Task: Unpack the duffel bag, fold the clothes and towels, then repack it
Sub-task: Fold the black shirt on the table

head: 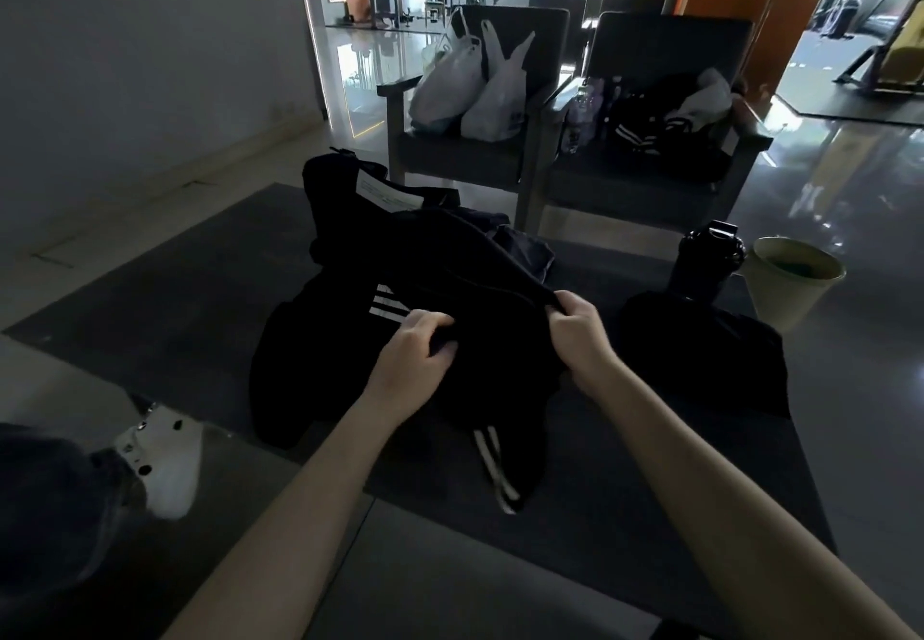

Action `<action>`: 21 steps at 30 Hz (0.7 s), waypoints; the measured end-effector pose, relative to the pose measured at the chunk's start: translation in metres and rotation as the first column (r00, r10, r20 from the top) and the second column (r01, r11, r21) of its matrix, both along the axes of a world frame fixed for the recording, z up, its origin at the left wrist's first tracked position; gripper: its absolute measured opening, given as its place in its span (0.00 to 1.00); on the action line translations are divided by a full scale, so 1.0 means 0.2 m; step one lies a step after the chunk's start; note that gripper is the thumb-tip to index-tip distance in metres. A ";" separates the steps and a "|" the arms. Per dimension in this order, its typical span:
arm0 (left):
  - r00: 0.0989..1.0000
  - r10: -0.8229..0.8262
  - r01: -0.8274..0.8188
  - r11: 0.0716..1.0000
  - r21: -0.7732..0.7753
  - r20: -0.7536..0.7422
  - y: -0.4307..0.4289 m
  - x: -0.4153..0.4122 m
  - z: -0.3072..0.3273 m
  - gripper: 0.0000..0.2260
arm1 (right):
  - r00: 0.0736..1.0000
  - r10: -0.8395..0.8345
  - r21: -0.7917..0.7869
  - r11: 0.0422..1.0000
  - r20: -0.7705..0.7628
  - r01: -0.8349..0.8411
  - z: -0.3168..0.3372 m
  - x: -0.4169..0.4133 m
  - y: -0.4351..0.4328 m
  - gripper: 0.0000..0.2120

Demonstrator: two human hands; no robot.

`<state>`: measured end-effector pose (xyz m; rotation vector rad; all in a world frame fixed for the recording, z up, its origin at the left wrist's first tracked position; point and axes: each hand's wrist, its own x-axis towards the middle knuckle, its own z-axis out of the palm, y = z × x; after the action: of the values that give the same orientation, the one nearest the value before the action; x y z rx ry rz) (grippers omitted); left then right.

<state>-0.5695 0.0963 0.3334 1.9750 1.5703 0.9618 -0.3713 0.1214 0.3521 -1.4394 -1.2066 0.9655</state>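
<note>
A black duffel bag [350, 209] with a white label stands open at the far side of a dark low table [200, 299]. In front of it lies a black garment with white stripes [495, 374], bunched over the table's middle. My left hand [415, 359] grips a fold of this garment near its stripes. My right hand [575, 329] pinches its upper edge and lifts it a little. A folded black cloth [700, 354] lies at the right of the table. Grey fabric [525, 249] shows behind the garment, beside the bag.
A black water bottle [705, 259] stands on the table's far right, a pale bin [795, 279] on the floor beyond it. Two armchairs behind hold white plastic bags [475, 84] and dark clothes [660, 129]. My knee and white shoe [165, 459] are at left.
</note>
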 end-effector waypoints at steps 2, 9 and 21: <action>0.993 0.063 -0.071 0.994 -0.080 -0.103 0.03 -0.03 -0.04 0.20 | 0.999 -0.034 0.045 0.998 0.018 0.033 0.05 0.09 -0.04 0.12; 0.934 0.055 -0.167 0.941 -0.296 -0.352 0.03 -0.01 -0.17 0.26 | 0.974 -0.176 0.078 0.983 0.140 0.166 0.09 0.46 -0.22 0.16; 0.901 -0.034 -0.123 0.936 -0.329 -0.433 -0.04 0.09 -0.21 0.29 | 0.935 -0.147 -0.088 0.979 0.322 0.184 -0.07 0.55 -0.46 0.11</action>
<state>-0.5518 0.0883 0.2905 1.9803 1.8721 0.2230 -0.2604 0.0285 0.3378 -1.8096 -1.2463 0.7175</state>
